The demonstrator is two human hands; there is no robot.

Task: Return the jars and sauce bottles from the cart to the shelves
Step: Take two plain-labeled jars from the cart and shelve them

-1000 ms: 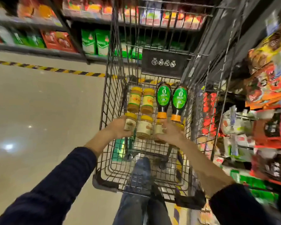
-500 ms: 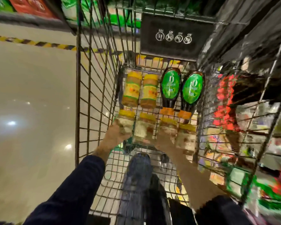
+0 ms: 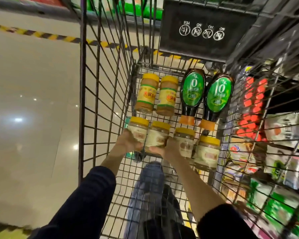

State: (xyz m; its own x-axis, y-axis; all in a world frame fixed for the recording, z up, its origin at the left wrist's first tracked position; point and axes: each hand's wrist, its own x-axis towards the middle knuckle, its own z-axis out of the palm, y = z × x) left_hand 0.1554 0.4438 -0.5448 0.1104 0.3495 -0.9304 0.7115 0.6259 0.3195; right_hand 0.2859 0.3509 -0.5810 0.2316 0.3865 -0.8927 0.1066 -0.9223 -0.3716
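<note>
Both arms reach into a wire shopping cart [image 3: 100,94]. On its floor lie several yellow-lidded jars and two dark sauce bottles [image 3: 192,94] with green labels and orange caps. My left hand [image 3: 128,143] grips the leftmost pale jar [image 3: 138,131] of the near row. My right hand [image 3: 169,147] wraps around the third pale jar [image 3: 185,142], its thumb against the second jar [image 3: 157,136]. A fourth pale jar [image 3: 207,152] lies to the right. Two jars with yellow labels [image 3: 146,94] lie further in.
Store shelves with packaged goods [image 3: 273,135] stand close on the right, seen through the cart's wire side. A black plastic flap [image 3: 204,30] with warning icons closes the cart's far end. Glossy floor [image 3: 33,109] with a yellow-black stripe lies to the left.
The view has dropped closer into the cart. Both hands stayed at the near row of jars and closed more firmly on them.
</note>
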